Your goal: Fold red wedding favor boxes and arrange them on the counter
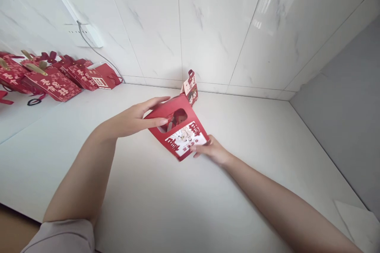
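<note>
A red gift box [173, 136] with a rounded cut-out window and a white printed panel is held tilted above the white counter. Small red items show through the window. My left hand [142, 116] grips the box's upper left edge, one finger lying across the window. At the lower right corner, my right hand [209, 150] pinches the box with the thumb on its front. Just behind the box stands a small red and white carton [192, 88] with a loop on top and cartoon faces, partly covered by the box.
Several red gift bags [56, 82] with bows and gold ribbons stand along the wall at the left. A grey cable [95, 49] hangs from a wall socket [84, 35]. Marbled tiles back the counter [255, 189], and a grey panel [341, 98] borders its right side.
</note>
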The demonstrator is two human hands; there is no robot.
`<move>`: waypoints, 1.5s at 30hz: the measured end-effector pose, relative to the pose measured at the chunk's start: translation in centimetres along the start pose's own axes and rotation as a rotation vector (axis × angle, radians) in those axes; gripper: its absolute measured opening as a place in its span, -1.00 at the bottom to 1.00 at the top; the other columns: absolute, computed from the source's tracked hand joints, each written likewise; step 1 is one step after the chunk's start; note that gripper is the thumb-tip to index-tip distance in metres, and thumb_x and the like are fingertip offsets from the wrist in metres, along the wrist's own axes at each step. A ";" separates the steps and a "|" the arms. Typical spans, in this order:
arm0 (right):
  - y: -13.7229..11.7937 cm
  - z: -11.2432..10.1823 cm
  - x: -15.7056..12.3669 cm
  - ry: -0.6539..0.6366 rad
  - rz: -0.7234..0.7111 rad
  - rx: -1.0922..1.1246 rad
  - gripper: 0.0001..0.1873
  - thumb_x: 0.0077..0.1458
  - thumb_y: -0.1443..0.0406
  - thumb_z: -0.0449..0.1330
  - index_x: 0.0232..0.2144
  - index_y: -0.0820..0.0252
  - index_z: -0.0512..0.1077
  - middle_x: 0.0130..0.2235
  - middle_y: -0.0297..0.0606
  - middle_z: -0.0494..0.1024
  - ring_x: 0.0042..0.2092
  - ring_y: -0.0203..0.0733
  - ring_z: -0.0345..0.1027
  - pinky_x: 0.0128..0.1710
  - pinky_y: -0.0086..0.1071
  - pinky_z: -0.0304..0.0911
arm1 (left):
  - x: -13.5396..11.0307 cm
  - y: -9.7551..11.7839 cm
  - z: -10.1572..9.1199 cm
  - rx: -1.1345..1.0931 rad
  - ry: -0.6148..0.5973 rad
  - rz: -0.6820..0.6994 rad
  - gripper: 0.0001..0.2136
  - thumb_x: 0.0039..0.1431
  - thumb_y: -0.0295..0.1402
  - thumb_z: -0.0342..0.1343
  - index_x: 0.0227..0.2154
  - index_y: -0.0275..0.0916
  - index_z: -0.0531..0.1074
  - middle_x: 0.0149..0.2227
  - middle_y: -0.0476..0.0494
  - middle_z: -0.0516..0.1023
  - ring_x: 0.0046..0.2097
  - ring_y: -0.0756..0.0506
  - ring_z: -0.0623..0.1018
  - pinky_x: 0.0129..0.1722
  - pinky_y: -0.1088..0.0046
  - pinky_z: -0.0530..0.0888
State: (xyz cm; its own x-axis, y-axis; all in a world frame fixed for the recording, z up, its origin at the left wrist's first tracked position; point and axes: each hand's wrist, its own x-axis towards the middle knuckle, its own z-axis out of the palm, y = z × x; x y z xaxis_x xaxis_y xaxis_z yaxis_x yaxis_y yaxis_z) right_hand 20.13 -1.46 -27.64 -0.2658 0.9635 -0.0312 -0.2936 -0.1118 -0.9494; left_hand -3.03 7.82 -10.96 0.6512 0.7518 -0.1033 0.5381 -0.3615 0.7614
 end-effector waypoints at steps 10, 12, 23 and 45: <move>-6.6 -2.8 -0.9 0.616 -0.597 -0.231 -0.82 -0.03 0.18 0.40 -0.36 0.10 0.57 -0.35 -0.32 0.62 -0.34 -0.21 0.48 -0.34 -0.33 0.41 | 0.8 -1.0 0.4 0.297 -0.178 0.000 -0.22 0.04 0.08 0.18 0.31 0.13 0.04 0.32 -0.08 0.21 0.28 -0.26 0.31 0.06 0.28 0.46; -8.0 -1.9 -1.9 0.573 -0.699 -0.468 -0.85 -0.02 0.21 0.40 -0.35 0.09 0.58 -0.33 -0.29 0.61 -0.30 -0.17 0.48 -0.30 -0.28 0.41 | 0.9 -1.0 1.1 0.354 -0.162 -0.009 -0.23 0.02 0.11 0.17 0.29 0.08 0.12 0.33 -0.10 0.19 0.30 -0.30 0.26 0.05 0.28 0.47; -2.4 -0.5 -0.8 0.474 -0.503 -0.472 -0.57 0.13 0.07 0.26 -0.03 0.06 0.28 -0.10 -0.18 0.55 -0.11 -0.03 0.47 -0.13 -0.17 0.43 | 4.4 -6.5 13.8 -0.475 0.249 0.279 -0.58 0.19 -0.08 0.13 -0.02 -0.26 0.38 -0.04 -0.27 0.55 -0.05 -0.25 0.56 -0.10 0.25 0.53; -0.5 -5.5 1.3 0.222 -0.238 -0.308 -0.32 0.21 -0.02 0.14 0.28 0.03 0.10 0.25 -0.21 0.32 0.25 -0.06 0.20 0.25 -0.14 0.16 | 8.1 -9.9 12.7 -0.640 0.088 0.185 -0.43 0.25 -0.02 0.01 0.23 -0.20 0.26 0.24 -0.22 0.35 0.24 -0.31 0.35 0.24 0.12 0.29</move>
State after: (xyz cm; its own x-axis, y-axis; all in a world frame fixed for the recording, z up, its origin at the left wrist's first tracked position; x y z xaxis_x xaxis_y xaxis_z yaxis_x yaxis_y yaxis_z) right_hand 24.95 1.17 -28.91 -0.0108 0.9862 0.1649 -0.0268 0.1646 -0.9860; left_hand 3.72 10.49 -27.41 0.6413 0.7610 0.0976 -0.0193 -0.1112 0.9936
